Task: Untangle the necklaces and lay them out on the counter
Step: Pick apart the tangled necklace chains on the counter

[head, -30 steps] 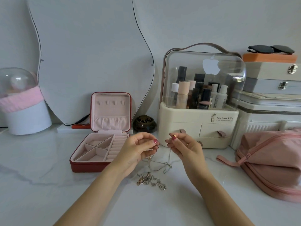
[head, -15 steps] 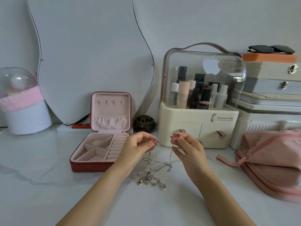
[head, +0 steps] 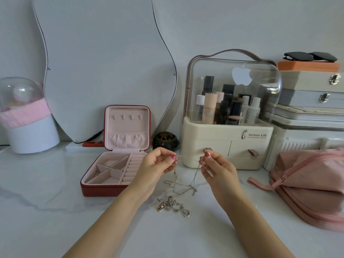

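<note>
1. Two hands work above the middle of the counter [head: 55,229]: the left hand [head: 156,170] and right hand [head: 216,169] each pinch a thin silver chain [head: 183,186] between thumb and fingertips, other fingers curled.
2. Its lower loops sag onto the counter, just behind the tangled pile [head: 173,205] of remaining necklaces lying nearer the front edge.
3. Pulling the two ends apart too hard would likely tighten any knot or snap the fine links.
4. Lifting higher could drag the sagging loops into the pile and snag them again.
5. Open room lies toward the front edge and front left corner; the jewellery box [head: 111,175] crowds the left, the pink bag [head: 312,185] the right, the cosmetics organiser [head: 227,146] the back.
</note>
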